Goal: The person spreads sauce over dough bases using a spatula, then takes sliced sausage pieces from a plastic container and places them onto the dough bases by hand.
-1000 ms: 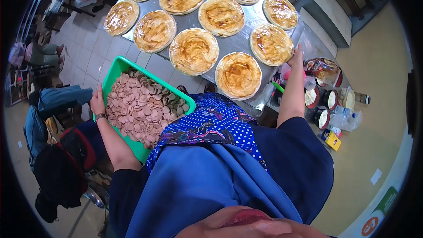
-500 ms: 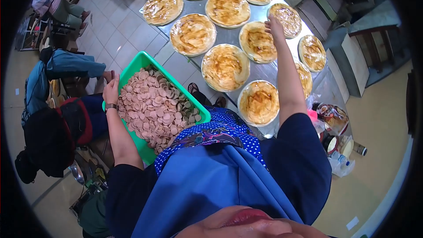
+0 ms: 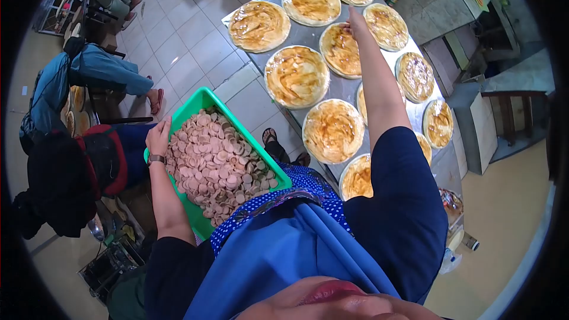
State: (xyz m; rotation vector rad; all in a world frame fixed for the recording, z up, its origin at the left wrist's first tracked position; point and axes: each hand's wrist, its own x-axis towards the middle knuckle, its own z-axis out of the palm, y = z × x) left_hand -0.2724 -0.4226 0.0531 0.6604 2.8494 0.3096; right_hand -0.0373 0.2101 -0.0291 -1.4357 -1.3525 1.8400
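My left hand (image 3: pixel 157 137), with a watch at the wrist, grips the rim of a green plastic tub (image 3: pixel 208 98) held against my waist. Inside lies a heap of thin, round, pinkish-brown slices (image 3: pixel 210 160). My right hand (image 3: pixel 354 25) reaches over the metal table, fingers bent together and pointing down. It is above the far edge of a sauced pizza base (image 3: pixel 341 50), beside another pizza base (image 3: pixel 386 27). Whatever its fingers hold is too small to make out. My right forearm partly covers a nearer pizza base (image 3: pixel 361 105).
Several glossy pizza bases with brown-orange sauce, such as a near one (image 3: pixel 333 131), cover the metal table (image 3: pixel 265 59). At left, a person in dark clothing (image 3: pixel 59 184) and another in blue trousers (image 3: pixel 104 71) sit close by. A bottle (image 3: pixel 470 241) stands at the right.
My right hand has moved farther along the table, over other pizza bases. My view has shifted, so the table appears lower and further right. The left hand keeps its hold on the tub.
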